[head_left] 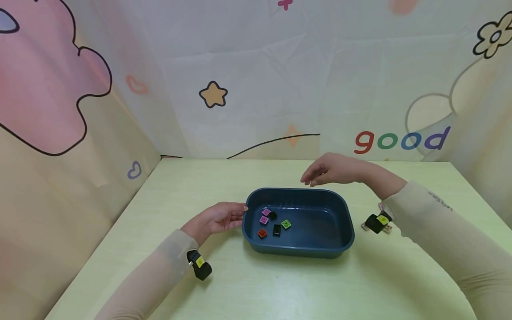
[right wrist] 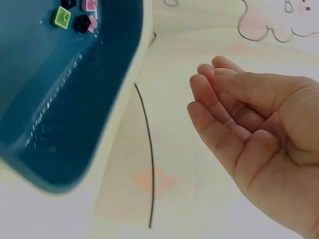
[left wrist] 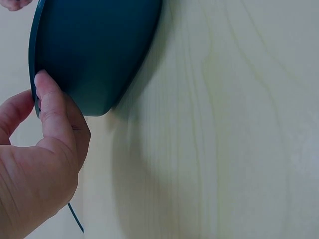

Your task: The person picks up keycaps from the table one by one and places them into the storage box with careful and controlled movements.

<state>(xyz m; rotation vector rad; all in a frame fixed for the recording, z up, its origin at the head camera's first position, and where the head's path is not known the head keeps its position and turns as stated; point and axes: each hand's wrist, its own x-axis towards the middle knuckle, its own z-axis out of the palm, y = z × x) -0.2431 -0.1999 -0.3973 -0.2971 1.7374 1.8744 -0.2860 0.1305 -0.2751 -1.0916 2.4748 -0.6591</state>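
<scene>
A dark blue plastic tub (head_left: 316, 226) stands on the table. The left hand (head_left: 219, 218) pinches its left end, with the thumb at the rim and the fingers against the outer wall (left wrist: 99, 84) in the left wrist view. Inside the tub, toward the left, lie several small square pieces: pink (head_left: 264, 220), black (head_left: 277, 230), green (head_left: 286, 224) and orange-red (head_left: 262, 233). Above and behind the tub's back rim hovers the right hand (head_left: 334, 169). Its fingers are loosely bent and hold nothing, as the palm (right wrist: 264, 134) in the right wrist view shows.
Several small pieces (head_left: 387, 229) lie on the pale table (head_left: 280, 289) to the right of the tub, partly hidden by the right wrist camera (head_left: 376, 223). A printed cloth (head_left: 260, 89) hangs behind the table and along its sides.
</scene>
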